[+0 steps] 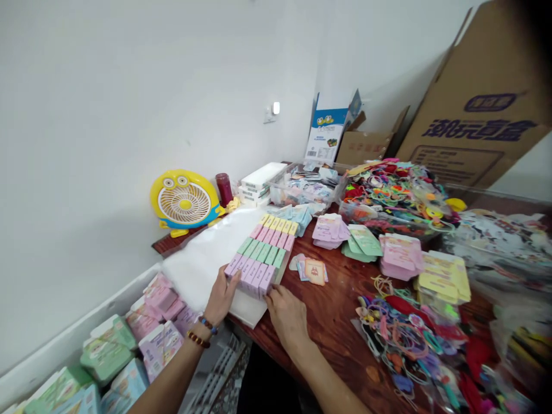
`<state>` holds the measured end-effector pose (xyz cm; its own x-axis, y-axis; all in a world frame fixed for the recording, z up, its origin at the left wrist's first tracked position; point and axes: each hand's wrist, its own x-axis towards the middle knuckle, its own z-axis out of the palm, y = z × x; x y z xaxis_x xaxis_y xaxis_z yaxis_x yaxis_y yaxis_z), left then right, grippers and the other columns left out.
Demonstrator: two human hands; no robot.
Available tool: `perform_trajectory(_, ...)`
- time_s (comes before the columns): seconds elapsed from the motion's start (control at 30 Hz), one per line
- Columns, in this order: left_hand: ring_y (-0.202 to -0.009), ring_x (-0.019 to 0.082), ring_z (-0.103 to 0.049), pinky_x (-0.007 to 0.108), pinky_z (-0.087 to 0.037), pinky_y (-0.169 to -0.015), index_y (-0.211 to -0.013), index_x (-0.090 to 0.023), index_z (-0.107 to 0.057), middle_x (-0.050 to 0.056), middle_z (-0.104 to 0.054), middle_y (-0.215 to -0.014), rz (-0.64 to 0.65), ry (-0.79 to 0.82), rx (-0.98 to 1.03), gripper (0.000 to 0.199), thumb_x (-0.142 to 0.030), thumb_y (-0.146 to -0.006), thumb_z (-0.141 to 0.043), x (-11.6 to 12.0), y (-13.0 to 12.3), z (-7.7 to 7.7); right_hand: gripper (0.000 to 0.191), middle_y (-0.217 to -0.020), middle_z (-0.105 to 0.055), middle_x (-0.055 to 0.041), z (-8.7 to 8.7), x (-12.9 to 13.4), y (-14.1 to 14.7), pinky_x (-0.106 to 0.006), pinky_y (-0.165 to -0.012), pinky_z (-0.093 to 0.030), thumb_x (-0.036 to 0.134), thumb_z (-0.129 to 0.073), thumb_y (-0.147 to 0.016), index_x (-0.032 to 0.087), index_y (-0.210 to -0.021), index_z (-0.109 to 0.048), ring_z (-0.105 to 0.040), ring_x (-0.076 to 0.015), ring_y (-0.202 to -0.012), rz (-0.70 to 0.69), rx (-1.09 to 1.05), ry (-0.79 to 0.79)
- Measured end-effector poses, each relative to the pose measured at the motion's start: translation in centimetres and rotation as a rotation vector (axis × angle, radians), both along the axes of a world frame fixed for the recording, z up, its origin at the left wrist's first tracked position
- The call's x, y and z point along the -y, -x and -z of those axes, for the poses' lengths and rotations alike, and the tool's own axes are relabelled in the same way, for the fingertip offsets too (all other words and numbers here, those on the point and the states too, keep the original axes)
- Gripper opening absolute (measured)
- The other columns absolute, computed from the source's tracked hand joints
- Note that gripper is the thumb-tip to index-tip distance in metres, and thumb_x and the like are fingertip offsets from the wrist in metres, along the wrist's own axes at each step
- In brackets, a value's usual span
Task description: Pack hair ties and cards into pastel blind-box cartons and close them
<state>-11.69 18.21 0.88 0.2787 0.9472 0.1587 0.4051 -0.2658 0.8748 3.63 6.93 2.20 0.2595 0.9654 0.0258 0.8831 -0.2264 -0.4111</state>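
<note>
Small cartons stand in a block of coloured rows on a white sheet: purple boxes (250,273) nearest me, then green boxes (261,251), pink boxes (272,234) and yellow boxes (279,223). My left hand (222,292) is closed against the left end of the purple row, thumb on its near face. At the row's right front corner, my right hand (285,313) has its fingers bent against the last purple box; some fingertips are hidden. Right of the block lie a few small printed cards (314,271).
Stacks of purple cards (330,229), green cards (362,241), pink cards (401,253) and yellow cards (444,276) are at the right. Beyond them is a bin of colourful trinkets (392,190). A yellow fan (185,202) stands at the left, above a white bin (77,322) of bundled packs.
</note>
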Motion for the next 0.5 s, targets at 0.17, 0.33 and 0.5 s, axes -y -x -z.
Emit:
perform_trajectory(0.17,-0.141,0.032,-0.039,0.053,-0.029,-0.119,-0.147,-0.014,-0.027,0.020,-0.038,-0.153,-0.060,-0.023,0.050,0.074,-0.058,-0.091,-0.048,0.1,0.7,0.8,0.023,-0.135,-0.065,-0.0051,0.5,1.2,-3.1,-0.028,-0.098,-0.049,0.020,-0.050,-0.099,0.021,-0.111,-0.070,-0.063,-0.0200,-0.119,-0.025,-0.138,-0.065)
perform_trajectory(0.33,-0.137,0.029,-0.044,0.051,-0.032,-0.118,-0.141,-0.021,-0.039,0.013,-0.047,-0.146,-0.071,-0.180,0.055,0.061,-0.055,-0.092,-0.051,-2.2,-0.1,-2.3,0.026,-0.120,-0.071,-0.0058,-0.7,-0.7,-10.7,-0.030,-0.087,-0.048,0.023,-0.046,-0.099,0.021,-0.113,-0.067,-0.067,-0.0220,-0.108,0.126,-0.093,-0.101)
perform_trajectory(0.5,-0.122,0.028,-0.056,0.046,-0.046,-0.106,-0.122,-0.018,-0.058,0.010,-0.058,-0.133,0.032,-0.067,-0.092,0.041,-0.049,-0.094,-0.053,-11.5,-6.4,-8.8,0.026,-0.118,-0.070,-0.0051,-4.7,-7.9,-17.0,-0.029,-0.080,-0.043,0.025,-0.043,-0.099,0.022,-0.108,-0.067,-0.065,-0.0225,-0.106,0.165,0.012,-0.089)
